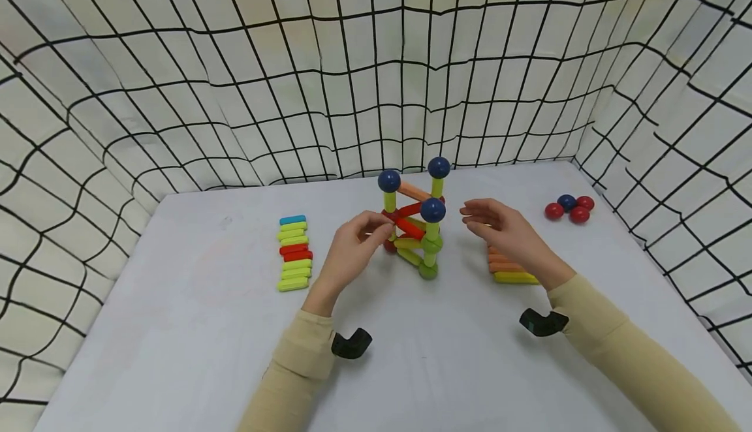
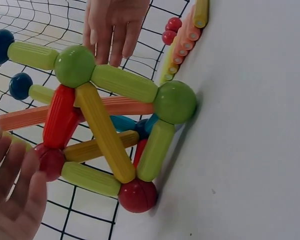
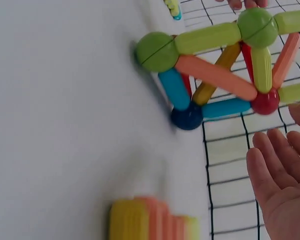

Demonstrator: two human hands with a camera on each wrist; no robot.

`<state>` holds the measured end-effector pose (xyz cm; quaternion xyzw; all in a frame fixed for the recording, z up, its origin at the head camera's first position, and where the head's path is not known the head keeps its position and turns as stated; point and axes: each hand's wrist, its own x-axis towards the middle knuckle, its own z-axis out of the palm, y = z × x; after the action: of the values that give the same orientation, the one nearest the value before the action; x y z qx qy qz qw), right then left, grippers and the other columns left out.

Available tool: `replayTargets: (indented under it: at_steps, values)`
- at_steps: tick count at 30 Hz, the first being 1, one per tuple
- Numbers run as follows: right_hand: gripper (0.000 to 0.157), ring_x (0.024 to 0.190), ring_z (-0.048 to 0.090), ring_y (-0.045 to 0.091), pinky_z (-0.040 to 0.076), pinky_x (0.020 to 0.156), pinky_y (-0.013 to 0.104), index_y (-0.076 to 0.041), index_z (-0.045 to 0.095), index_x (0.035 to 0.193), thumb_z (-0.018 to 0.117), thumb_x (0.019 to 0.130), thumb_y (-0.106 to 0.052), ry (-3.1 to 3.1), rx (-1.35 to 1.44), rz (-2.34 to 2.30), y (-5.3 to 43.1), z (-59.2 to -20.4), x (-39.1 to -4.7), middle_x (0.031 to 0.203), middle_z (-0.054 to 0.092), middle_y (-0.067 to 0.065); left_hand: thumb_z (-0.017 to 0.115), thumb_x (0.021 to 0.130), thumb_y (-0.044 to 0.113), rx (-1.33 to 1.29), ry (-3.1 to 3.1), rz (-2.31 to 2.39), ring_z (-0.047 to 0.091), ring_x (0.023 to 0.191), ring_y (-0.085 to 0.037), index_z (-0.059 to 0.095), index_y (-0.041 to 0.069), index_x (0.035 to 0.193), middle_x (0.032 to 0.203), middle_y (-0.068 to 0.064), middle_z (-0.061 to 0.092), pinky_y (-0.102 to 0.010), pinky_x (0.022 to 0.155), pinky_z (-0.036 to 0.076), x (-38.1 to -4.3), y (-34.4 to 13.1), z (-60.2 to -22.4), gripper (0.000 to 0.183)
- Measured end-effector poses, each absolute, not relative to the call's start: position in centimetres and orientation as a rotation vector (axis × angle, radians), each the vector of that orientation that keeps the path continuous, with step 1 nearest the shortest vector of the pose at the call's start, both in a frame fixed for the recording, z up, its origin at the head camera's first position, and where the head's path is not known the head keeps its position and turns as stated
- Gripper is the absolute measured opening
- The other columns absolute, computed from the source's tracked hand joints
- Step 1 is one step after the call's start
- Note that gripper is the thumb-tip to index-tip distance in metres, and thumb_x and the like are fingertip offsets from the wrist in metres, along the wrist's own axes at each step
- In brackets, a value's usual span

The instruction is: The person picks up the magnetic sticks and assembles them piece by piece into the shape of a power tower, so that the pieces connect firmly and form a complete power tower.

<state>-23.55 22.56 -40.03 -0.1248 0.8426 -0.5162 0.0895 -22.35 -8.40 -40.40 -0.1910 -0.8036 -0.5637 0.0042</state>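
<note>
A tower of magnetic rods and balls stands on the white table, with blue balls (image 1: 433, 210) on top and green balls (image 2: 74, 66) down one corner. Yellow-green, red, orange, yellow and blue rods (image 3: 217, 80) link the balls. My left hand (image 1: 361, 246) is at the tower's left side, fingertips by a mid-level red ball (image 2: 49, 162); whether they touch it is unclear. Its fingers (image 2: 27, 190) look relaxed, with no piece visible in them. To the tower's right, my right hand (image 1: 499, 230) hovers apart from it, fingers (image 3: 275, 155) extended and holding nothing.
Left of the tower lies a column of loose rods (image 1: 296, 256), yellow-green, red and blue. Orange and yellow rods (image 1: 516, 278) lie partly under the right hand. Several red and blue balls (image 1: 579, 215) sit at the back right. Black netting (image 1: 402, 102) over white walls borders the table.
</note>
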Motion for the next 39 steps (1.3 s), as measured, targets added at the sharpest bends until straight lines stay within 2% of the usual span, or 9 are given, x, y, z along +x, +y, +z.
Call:
replayTargets:
  at_steps: [3, 5, 8, 10, 15, 21, 29, 34, 39]
  values:
    - [0.049, 0.124, 0.055, 0.023, 0.046, 0.095, 0.019, -0.013, 0.047, 0.14, 0.057, 0.099, -0.036, 2.537, -0.363, -1.493, 24.2, -40.4, -22.6, 0.138, 0.055, 0.009, 0.06, 0.098, 0.025, -0.411, -2.434, -1.805, 0.057, 0.11, -0.018, 0.062, 0.011, 0.12, 0.117, -0.004, 0.063, -0.04, 0.094, 0.049, -22.6, -8.3, -40.6, 0.026]
    - [0.046, 0.122, 0.055, 0.024, 0.045, 0.092, 0.014, -0.012, 0.05, 0.137, 0.057, 0.099, -0.037, 2.564, -0.355, -1.435, 25.4, -40.6, -21.8, 0.135, 0.057, 0.009, 0.06, 0.098, 0.024, -0.408, -2.425, -1.823, 0.053, 0.121, -0.019, 0.056, 0.012, 0.13, 0.13, -0.005, 0.058, -0.04, 0.098, 0.048, -22.8, -8.3, -40.9, 0.034]
    - [0.043, 0.117, 0.057, 0.025, 0.045, 0.089, 0.014, -0.01, 0.055, 0.133, 0.057, 0.099, -0.035, 2.637, -0.386, -1.289, 27.1, -41.0, -20.7, 0.13, 0.06, 0.007, 0.059, 0.099, 0.019, -0.476, -2.465, -1.849, 0.044, 0.134, -0.019, 0.045, 0.011, 0.143, 0.144, -0.006, 0.048, -0.039, 0.104, 0.044, -22.6, -8.1, -40.7, 0.047]
    - [0.039, 0.113, 0.059, 0.024, 0.047, 0.088, 0.017, -0.01, 0.058, 0.13, 0.059, 0.098, -0.032, 2.696, -0.433, -1.186, 28.2, -41.4, -20.0, 0.125, 0.063, 0.005, 0.058, 0.099, 0.017, -0.515, -2.485, -1.841, 0.043, 0.135, -0.019, 0.043, 0.011, 0.145, 0.146, -0.005, 0.047, -0.038, 0.105, 0.043, -22.6, -8.0, -40.6, 0.049]
    - [0.029, 0.103, 0.062, 0.017, 0.051, 0.085, 0.018, -0.01, 0.062, 0.123, 0.064, 0.096, -0.022, 2.777, -0.548, -1.092, 30.6, -42.7, -18.5, 0.114, 0.067, 0.001, 0.06, 0.098, 0.017, -0.498, -2.496, -1.774, 0.054, 0.122, -0.019, 0.052, 0.01, 0.135, 0.131, -0.004, 0.057, -0.037, 0.101, 0.046, -22.8, -8.1, -40.9, 0.039]
    - [0.029, 0.099, 0.061, 0.006, 0.05, 0.085, 0.015, -0.007, 0.064, 0.122, 0.066, 0.094, -0.014, 2.787, -0.645, -1.088, 32.1, -43.5, -17.4, 0.112, 0.068, 0.002, 0.063, 0.096, 0.019, -0.516, -2.53, -1.725, 0.056, 0.111, -0.018, 0.06, 0.01, 0.124, 0.115, -0.003, 0.06, -0.037, 0.095, 0.049, -22.6, -8.3, -40.8, 0.029]
    - [0.031, 0.09, 0.058, 0.007, 0.053, 0.079, 0.022, -0.011, 0.068, 0.118, 0.073, 0.088, -0.009, 2.876, -0.746, -0.903, 31.9, -44.0, -17.4, 0.109, 0.066, -0.003, 0.064, 0.095, 0.021, -0.546, -2.554, -1.722, 0.056, 0.112, -0.02, 0.061, 0.011, 0.123, 0.116, -0.004, 0.06, -0.038, 0.096, 0.049, -22.5, -8.4, -40.7, 0.03]
    - [0.027, 0.094, 0.055, 0.012, 0.053, 0.081, 0.03, -0.016, 0.071, 0.112, 0.076, 0.085, -0.014, 2.883, -0.727, -0.717, 31.2, -43.8, -17.5, 0.104, 0.062, -0.008, 0.064, 0.095, 0.021, -0.559, -2.559, -1.717, 0.056, 0.112, -0.02, 0.061, 0.011, 0.123, 0.116, -0.003, 0.06, -0.038, 0.096, 0.049, -22.6, -8.4, -40.7, 0.03]
    - [0.024, 0.097, 0.054, 0.015, 0.053, 0.084, 0.037, -0.019, 0.07, 0.106, 0.078, 0.084, -0.012, 2.888, -0.792, -0.574, 30.8, -43.5, -17.7, 0.102, 0.061, -0.011, 0.064, 0.095, 0.021, -0.557, -2.563, -1.714, 0.056, 0.112, -0.019, 0.061, 0.011, 0.124, 0.116, -0.003, 0.06, -0.038, 0.096, 0.049, -22.6, -8.5, -40.7, 0.03]
